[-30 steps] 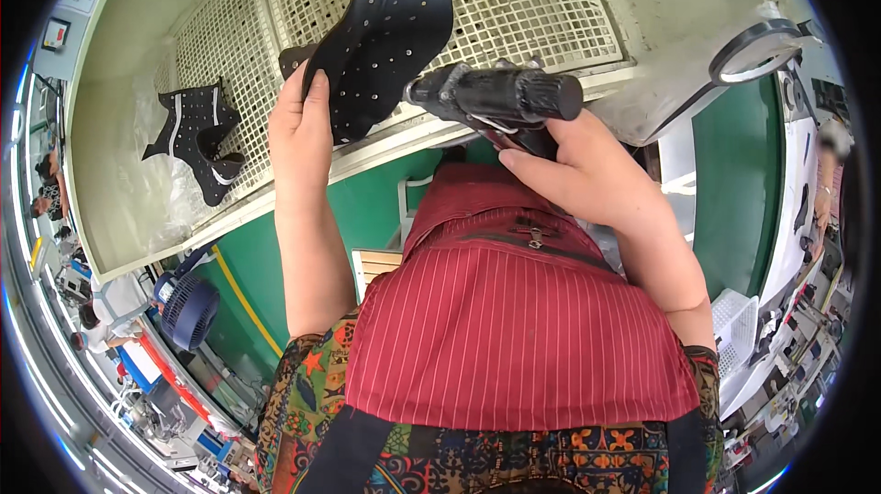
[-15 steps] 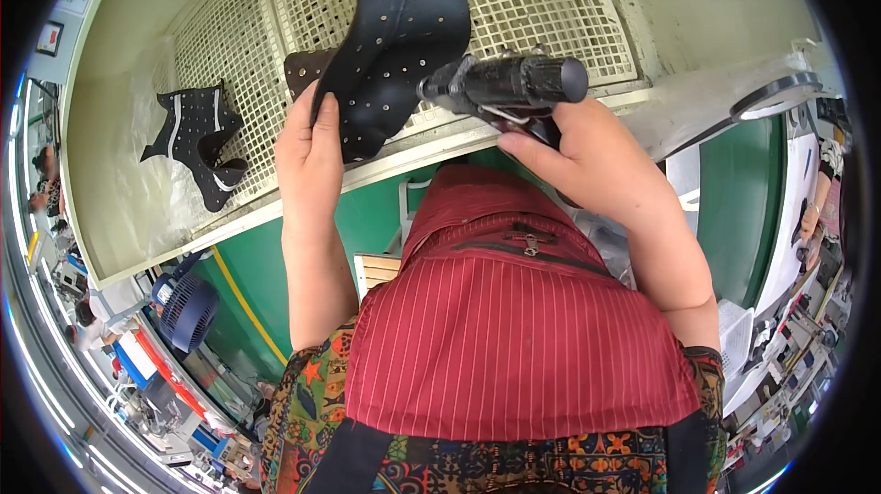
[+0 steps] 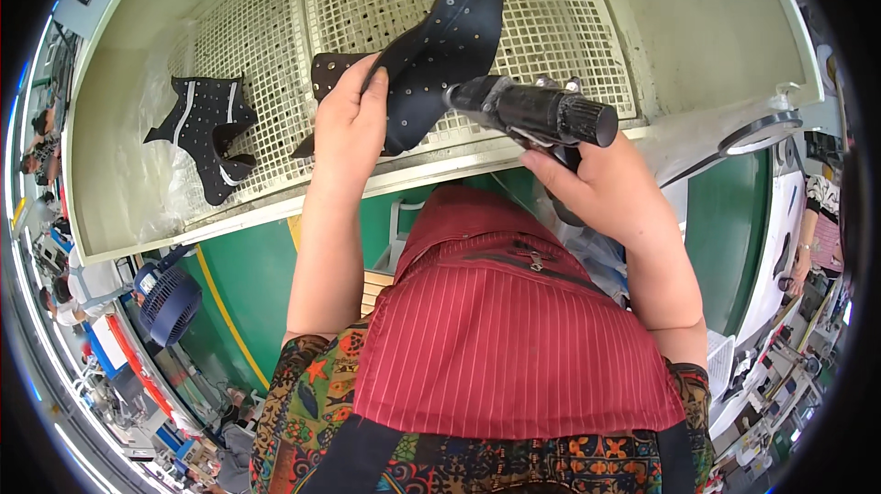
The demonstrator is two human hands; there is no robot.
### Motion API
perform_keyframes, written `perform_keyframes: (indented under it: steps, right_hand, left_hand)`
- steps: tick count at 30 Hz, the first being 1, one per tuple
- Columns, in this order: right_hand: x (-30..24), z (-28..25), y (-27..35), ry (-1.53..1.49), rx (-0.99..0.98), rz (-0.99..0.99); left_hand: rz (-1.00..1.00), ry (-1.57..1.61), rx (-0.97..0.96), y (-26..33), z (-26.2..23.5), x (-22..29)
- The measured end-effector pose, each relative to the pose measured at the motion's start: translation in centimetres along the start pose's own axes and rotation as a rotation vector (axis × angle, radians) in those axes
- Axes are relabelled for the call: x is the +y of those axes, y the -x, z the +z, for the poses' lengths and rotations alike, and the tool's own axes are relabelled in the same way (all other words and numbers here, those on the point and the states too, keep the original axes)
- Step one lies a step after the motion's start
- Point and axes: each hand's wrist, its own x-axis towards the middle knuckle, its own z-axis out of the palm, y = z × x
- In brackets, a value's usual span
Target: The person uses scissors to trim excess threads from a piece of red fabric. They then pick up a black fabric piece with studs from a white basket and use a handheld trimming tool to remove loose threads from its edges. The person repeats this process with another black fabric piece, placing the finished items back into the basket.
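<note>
In my left hand (image 3: 351,127) is a black, flexible shoe-upper piece (image 3: 445,44) dotted with small metal studs, pinched at its near left edge between thumb and fingers. It is curved and held up over a mesh grate. My right hand (image 3: 615,182) is wrapped round the grip of a black spray gun (image 3: 537,108), whose narrow nozzle points left at the piece, very close to its surface. Whether the nozzle touches cannot be told. A dark brown studded piece (image 3: 332,74) shows partly behind my left hand. Another black studded upper (image 3: 202,131) with white strips lies curled at the left.
The pale mesh grate (image 3: 275,62) sits in a cream, walled tray (image 3: 119,251) with clear plastic film at its left. A round ring on a black arm (image 3: 760,133) is by the right rim. A blue fan (image 3: 170,301) stands lower left. Another person's hand (image 3: 800,269) is far right.
The held upper and my left hand have shifted right, and the upper has tilted rightward. The spray gun has moved slightly right and down, its rear end dipping. The view has also shifted a little.
</note>
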Motion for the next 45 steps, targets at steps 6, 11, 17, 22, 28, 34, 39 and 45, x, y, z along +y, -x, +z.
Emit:
perform_keyframes:
  steps: [6,11,17,22,28,34,39,45]
  right_hand:
    - [-0.3,-1.1,1.0,0.001,-0.041,-0.043]
    - [-0.5,-1.8,1.1,0.123,0.127,0.112]
    - [-1.5,-3.0,2.5,0.211,0.074,0.247]
    - [-1.1,-2.7,2.2,0.141,0.048,0.119]
    - [4.8,-2.8,0.6,-0.165,0.244,0.327]
    - [13.9,-1.7,-2.4,-0.796,0.324,0.482]
    - [15.4,-0.9,-3.0,-0.381,0.519,0.465]
    - [8.0,-2.4,2.6,-0.006,0.605,0.349]
  left_hand:
    - [-0.020,-0.026,-0.006,-1.6,0.7,0.1]
    - [0.008,-0.050,-0.001,-2.3,1.2,0.0]
    - [0.009,-0.120,-0.018,-2.7,1.5,0.2]
    - [0.029,-0.140,-0.027,-3.5,1.6,0.0]
    - [0.083,-0.211,0.011,-3.4,1.8,-0.5]
    - [0.167,-0.269,0.045,-2.6,2.0,-0.3]
    - [0.231,-0.271,0.193,-2.2,1.0,-1.3]
    - [0.420,-0.270,0.328,-2.2,-2.9,3.6]
